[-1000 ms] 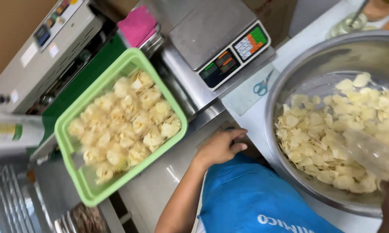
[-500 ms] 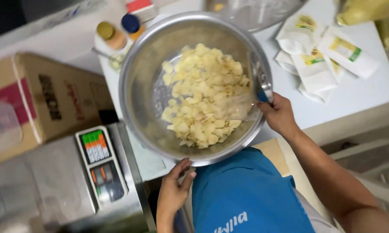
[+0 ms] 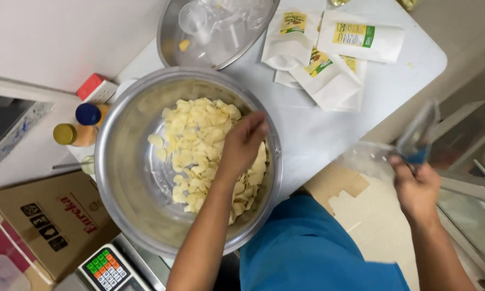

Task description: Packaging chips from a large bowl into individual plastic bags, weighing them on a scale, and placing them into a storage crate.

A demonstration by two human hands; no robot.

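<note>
A big steel bowl [image 3: 129, 178] holds a heap of pale yellow chips [image 3: 194, 145]. My left hand [image 3: 242, 143] reaches into it from below, palm down, fingers curled onto the top of the heap; whether it grips any chips is unclear. My right hand [image 3: 417, 188] is off the table's right edge, well away from the bowl. It is closed on a blurred clear plastic bag [image 3: 369, 159] with a blue piece at the grip. My blue shirt [image 3: 312, 253] fills the bottom middle.
A second steel bowl [image 3: 172, 27] with a clear cup in it stands behind. White pouches [image 3: 328, 75] with yellow-green labels lie on the white table [image 3: 371, 108]. Two capped bottles [image 3: 78, 126], a cardboard box [image 3: 48, 221] and a scale keypad [image 3: 110, 269] sit left.
The view has swung from the green chip basket to the bowl. My left hand rose from my waist into the chips. My right hand left the bowl's rim and moved right.
</note>
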